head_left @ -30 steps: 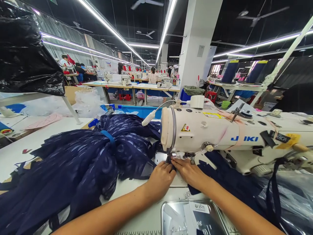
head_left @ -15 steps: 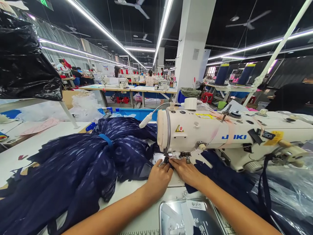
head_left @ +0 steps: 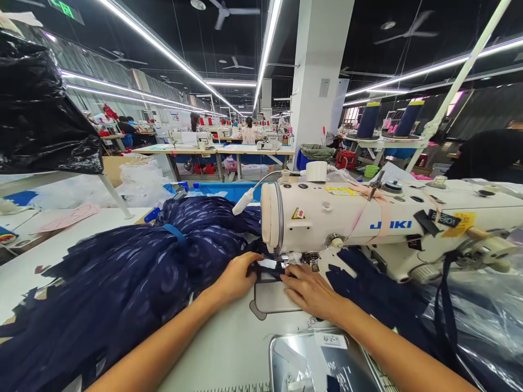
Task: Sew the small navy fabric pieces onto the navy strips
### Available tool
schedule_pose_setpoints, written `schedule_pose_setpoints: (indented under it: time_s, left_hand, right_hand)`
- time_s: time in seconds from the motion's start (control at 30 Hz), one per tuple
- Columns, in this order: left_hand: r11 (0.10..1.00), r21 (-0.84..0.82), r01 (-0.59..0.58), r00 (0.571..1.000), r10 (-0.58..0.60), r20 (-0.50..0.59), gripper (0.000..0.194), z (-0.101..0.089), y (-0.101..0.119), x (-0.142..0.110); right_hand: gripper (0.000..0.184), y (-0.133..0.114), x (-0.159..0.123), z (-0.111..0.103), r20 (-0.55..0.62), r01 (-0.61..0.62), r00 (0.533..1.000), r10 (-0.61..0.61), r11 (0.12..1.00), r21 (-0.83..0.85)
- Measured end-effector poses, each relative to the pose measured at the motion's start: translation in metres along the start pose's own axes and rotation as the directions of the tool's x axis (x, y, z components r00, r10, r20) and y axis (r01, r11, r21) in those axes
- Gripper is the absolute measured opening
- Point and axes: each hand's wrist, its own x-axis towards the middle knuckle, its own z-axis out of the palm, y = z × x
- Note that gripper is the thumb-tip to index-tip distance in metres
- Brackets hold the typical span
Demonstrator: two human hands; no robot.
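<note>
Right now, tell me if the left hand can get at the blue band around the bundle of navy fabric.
Probably yes. The left hand rests at the bundle's near edge by the needle, and the blue band lies on top of the pile up and to its left, uncovered. Nothing stands between them; only soft fabric lies in the way.

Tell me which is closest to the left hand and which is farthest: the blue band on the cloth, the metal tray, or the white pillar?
From the left hand:
1. Metal tray, at the lower right, by the table's near edge.
2. Blue band, up to the left, around the navy cloth.
3. White pillar, far behind the sewing machine.
</note>
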Motion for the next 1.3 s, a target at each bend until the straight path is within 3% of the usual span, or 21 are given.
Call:
schedule_pose_setpoints:
  time_s: [0.13, 0.23, 0.43, 0.67, 1.07, 1.3]
  left_hand:
    - [0.951, 0.183, -0.251, 0.964, 0.262, -0.039, 0.043, 0.013, 0.013, -0.005]
    - [0.909, 0.234, -0.345, 0.937, 0.350, 0.021, 0.032, 0.023, 0.019, -0.011]
    - [0.922, 0.199, -0.331, 0.943, 0.316, 0.104, 0.036, 0.029, 0.012, -0.016]
    - [0.921, 0.219, -0.321, 0.945, 0.295, 0.144, 0.044, 0.029, 0.010, -0.018]
    - [0.903, 0.267, -0.336, 0.937, 0.291, 0.194, 0.043, 0.029, 0.007, -0.016]
    - [0.900, 0.285, -0.331, 0.938, 0.280, 0.203, 0.045, 0.028, 0.004, -0.012]
  right_hand:
    - [0.026, -0.002, 0.001, 0.004, -0.038, 0.013, 0.999, -0.013, 1.000, -0.004]
    - [0.026, 0.003, 0.000, 0.007, -0.043, -0.004, 0.999, 0.006, 0.999, 0.037]
    - [0.028, 0.012, -0.002, 0.009, -0.044, 0.003, 0.999, 0.005, 0.984, 0.176]
    - [0.027, 0.006, -0.002, 0.003, -0.016, 0.020, 1.000, -0.019, 0.999, 0.043]
    - [0.028, 0.003, -0.002, 0.004, -0.111, 0.051, 0.992, -0.052, 0.999, -0.015]
    - [0.026, 0.001, 0.000, 0.006, -0.086, 0.031, 0.996, -0.039, 0.996, -0.088]
